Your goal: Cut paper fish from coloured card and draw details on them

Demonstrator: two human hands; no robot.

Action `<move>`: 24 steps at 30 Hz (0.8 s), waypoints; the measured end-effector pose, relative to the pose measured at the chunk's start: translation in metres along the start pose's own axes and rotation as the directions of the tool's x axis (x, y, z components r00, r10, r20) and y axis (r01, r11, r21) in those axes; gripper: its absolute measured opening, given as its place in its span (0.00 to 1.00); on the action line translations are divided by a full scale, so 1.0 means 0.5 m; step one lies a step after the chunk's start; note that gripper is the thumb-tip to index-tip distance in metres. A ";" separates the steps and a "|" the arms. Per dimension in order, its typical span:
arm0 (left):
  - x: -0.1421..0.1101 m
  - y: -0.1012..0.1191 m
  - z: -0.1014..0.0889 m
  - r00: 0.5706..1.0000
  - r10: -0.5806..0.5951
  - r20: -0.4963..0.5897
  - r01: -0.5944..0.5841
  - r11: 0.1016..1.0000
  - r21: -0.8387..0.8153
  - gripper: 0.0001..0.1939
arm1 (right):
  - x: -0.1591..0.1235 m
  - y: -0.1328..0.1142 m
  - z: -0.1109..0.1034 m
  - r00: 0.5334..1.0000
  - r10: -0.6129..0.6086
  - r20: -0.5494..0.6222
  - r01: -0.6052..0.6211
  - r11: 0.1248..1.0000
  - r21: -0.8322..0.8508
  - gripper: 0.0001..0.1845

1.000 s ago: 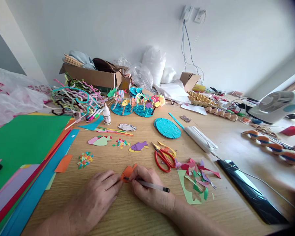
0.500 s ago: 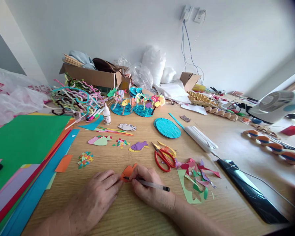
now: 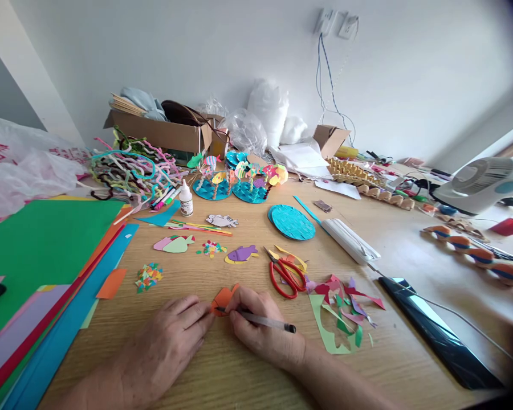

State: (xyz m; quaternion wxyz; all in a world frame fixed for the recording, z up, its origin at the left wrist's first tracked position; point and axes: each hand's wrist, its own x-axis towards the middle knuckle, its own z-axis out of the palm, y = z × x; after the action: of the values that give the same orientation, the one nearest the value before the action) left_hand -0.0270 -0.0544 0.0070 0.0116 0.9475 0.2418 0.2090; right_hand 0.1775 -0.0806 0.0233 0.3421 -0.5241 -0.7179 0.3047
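Observation:
My right hand (image 3: pixel 259 322) is closed around a pen (image 3: pixel 269 322) with a dark cap end, its tip on an orange paper cutout (image 3: pixel 223 299). Part of that cutout is hidden under my right fingers. My left hand (image 3: pixel 175 330) lies flat on the table, fingertips touching the cutout's left edge. Just beyond are a purple paper fish (image 3: pixel 241 254) with a yellow one under it, a light green fish shape (image 3: pixel 178 244) and red-handled scissors (image 3: pixel 284 274). Small paper bits (image 3: pixel 149 277) form a pile past my left hand.
Coloured paper sheets (image 3: pixel 47 239) are stacked at the left. A glue bottle (image 3: pixel 186 199), blue discs (image 3: pixel 291 222) and paper scraps (image 3: pixel 346 302) lie around. To the right are a power strip (image 3: pixel 350 241) with a cable, a black phone-like slab (image 3: pixel 440 333) and a fan (image 3: pixel 479 185).

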 end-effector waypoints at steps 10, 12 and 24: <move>0.003 0.001 0.000 1.000 -0.007 -0.023 0.007 1.000 -0.012 0.17 | -0.002 0.004 0.004 1.000 -0.015 0.007 0.015 1.000 0.004 0.05; 0.004 0.001 -0.002 1.000 -0.009 -0.013 0.008 1.000 -0.009 0.17 | -0.002 0.002 0.002 1.000 -0.012 0.014 0.012 1.000 -0.003 0.05; 0.005 0.002 0.000 1.000 -0.018 -0.015 0.017 1.000 -0.024 0.16 | -0.002 -0.002 -0.001 1.000 0.002 0.010 -0.002 1.000 0.000 0.06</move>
State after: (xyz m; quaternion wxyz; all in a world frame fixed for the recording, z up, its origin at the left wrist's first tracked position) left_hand -0.0246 -0.0544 0.0082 0.0231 0.9436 0.2475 0.2188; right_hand 0.1776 -0.0817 0.0243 0.3382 -0.5235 -0.7190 0.3078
